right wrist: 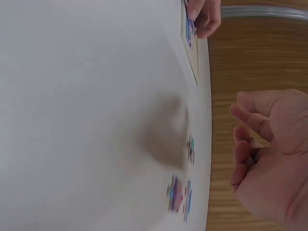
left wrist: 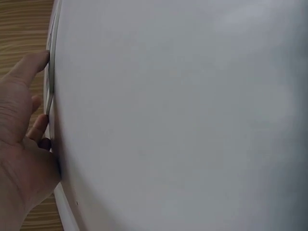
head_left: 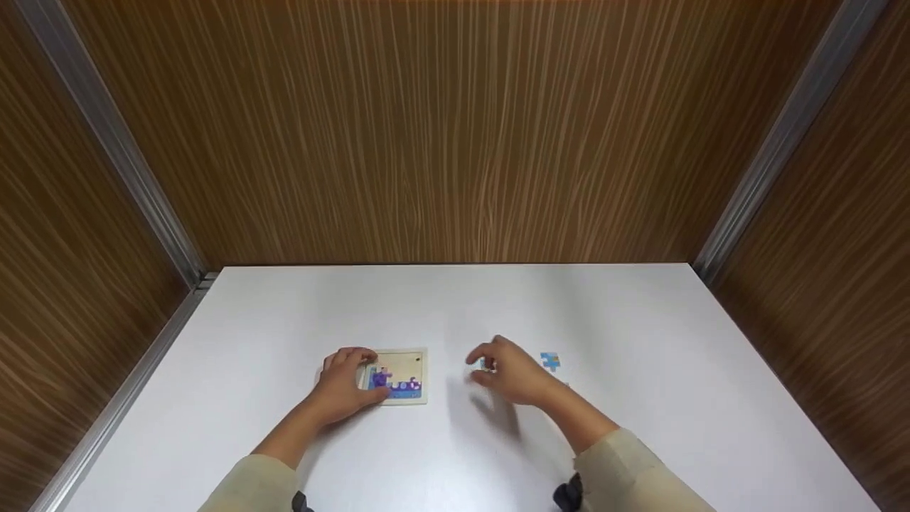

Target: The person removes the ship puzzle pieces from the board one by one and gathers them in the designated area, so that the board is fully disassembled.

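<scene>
A small wooden jigsaw puzzle tray lies on the white table, its lower and left parts filled with purple and blue pieces. My left hand grips its left side, with the thumb over the near edge and the fingers at the far corner. Right of the tray, my right hand hovers above the table with bent fingers. The right wrist view shows no piece between those fingers. A puzzle piece lies on the table below, glimpsed through the fingers in the head view.
A blue puzzle piece lies to the right of my right hand. In the right wrist view, a pink and purple piece lies beside another blue-edged piece. Wood-grain panels enclose the table at the back and sides.
</scene>
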`<action>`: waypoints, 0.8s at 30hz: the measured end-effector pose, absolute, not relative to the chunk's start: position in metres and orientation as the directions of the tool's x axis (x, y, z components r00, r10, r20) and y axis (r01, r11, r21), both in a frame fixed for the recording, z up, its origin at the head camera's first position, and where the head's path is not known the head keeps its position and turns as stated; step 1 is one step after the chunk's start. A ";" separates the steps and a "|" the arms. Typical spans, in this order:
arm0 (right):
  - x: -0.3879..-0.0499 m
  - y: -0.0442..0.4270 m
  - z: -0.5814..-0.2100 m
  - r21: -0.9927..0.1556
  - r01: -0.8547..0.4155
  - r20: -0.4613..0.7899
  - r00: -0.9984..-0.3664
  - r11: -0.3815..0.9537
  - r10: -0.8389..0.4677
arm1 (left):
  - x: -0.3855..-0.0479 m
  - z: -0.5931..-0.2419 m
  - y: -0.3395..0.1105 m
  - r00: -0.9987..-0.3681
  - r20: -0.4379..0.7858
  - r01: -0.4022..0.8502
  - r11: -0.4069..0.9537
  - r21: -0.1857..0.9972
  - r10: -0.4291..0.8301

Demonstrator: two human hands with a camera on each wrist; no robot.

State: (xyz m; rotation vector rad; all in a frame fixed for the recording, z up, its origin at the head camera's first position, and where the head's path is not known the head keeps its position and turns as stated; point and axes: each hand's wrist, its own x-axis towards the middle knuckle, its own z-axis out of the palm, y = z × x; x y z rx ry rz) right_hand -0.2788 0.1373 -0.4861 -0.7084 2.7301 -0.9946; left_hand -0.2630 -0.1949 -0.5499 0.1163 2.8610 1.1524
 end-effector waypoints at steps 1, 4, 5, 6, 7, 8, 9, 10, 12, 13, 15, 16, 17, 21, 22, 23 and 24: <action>-0.279 0.129 -0.485 -0.637 -0.389 0.016 -0.870 0.665 -0.494 | -0.263 -0.549 -0.196 -0.996 -0.024 0.047 0.716 0.697 0.090; -0.281 0.106 -0.483 -0.641 -0.394 -0.016 -0.851 0.658 -0.525 | -0.263 -0.547 -0.199 -0.995 -0.034 0.044 0.712 0.701 0.094; -0.281 0.099 -0.483 -0.646 -0.392 -0.029 -0.845 0.655 -0.534 | -0.263 -0.546 -0.200 -0.995 -0.041 0.041 0.716 0.697 0.096; -0.282 0.092 -0.484 -0.655 -0.385 -0.043 -0.840 0.651 -0.541 | -0.263 -0.545 -0.202 -0.994 -0.044 0.042 0.723 0.689 0.100; -0.282 0.086 -0.484 -0.662 -0.379 -0.054 -0.837 0.647 -0.545 | -0.262 -0.544 -0.204 -0.993 -0.049 0.044 0.733 0.679 0.105; -0.283 0.080 -0.486 -0.670 -0.377 -0.056 -0.833 0.639 -0.551 | -0.262 -0.543 -0.205 -0.992 -0.052 0.048 0.743 0.668 0.111; -0.283 0.075 -0.488 -0.681 -0.373 -0.056 -0.831 0.630 -0.554 | -0.263 -0.542 -0.207 -0.992 -0.050 0.057 0.755 0.653 0.118; -0.284 0.070 -0.490 -0.693 -0.374 -0.049 -0.829 0.617 -0.557 | -0.263 -0.542 -0.209 -0.991 -0.048 0.067 0.767 0.639 0.126; -0.286 0.063 -0.496 -0.716 -0.365 -0.036 -0.832 0.595 -0.554 | -0.263 -0.541 -0.212 -0.989 -0.042 0.089 0.789 0.607 0.144; -0.287 0.060 -0.500 -0.726 -0.358 -0.031 -0.836 0.588 -0.548 | -0.263 -0.541 -0.213 -0.988 -0.034 0.104 0.799 0.592 0.154; -0.288 0.056 -0.508 -0.750 -0.334 -0.025 -0.848 0.571 -0.529 | -0.264 -0.542 -0.215 -0.985 -0.018 0.132 0.817 0.562 0.172; -0.289 0.054 -0.512 -0.763 -0.318 -0.024 -0.856 0.563 -0.516 | -0.264 -0.542 -0.216 -0.984 -0.016 0.142 0.823 0.549 0.180; -0.290 0.052 -0.516 -0.772 -0.296 -0.031 -0.866 0.562 -0.499 | -0.264 -0.543 -0.216 -0.983 -0.014 0.149 0.830 0.537 0.185; -0.292 0.045 -0.528 -0.789 -0.244 -0.038 -0.897 0.564 -0.441 | -0.263 -0.545 -0.217 -0.980 -0.016 0.162 0.842 0.515 0.199; -0.293 0.043 -0.530 -0.787 -0.237 -0.039 -0.903 0.570 -0.429 | -0.263 -0.545 -0.216 -0.980 -0.020 0.161 0.842 0.514 0.199; -0.293 0.041 -0.532 -0.784 -0.230 -0.042 -0.907 0.576 -0.419 | -0.263 -0.545 -0.216 -0.979 -0.020 0.162 0.841 0.515 0.201; -0.293 0.039 -0.533 -0.782 -0.229 -0.039 -0.910 0.580 -0.412 | -0.263 -0.545 -0.215 -0.979 -0.019 0.164 0.839 0.518 0.203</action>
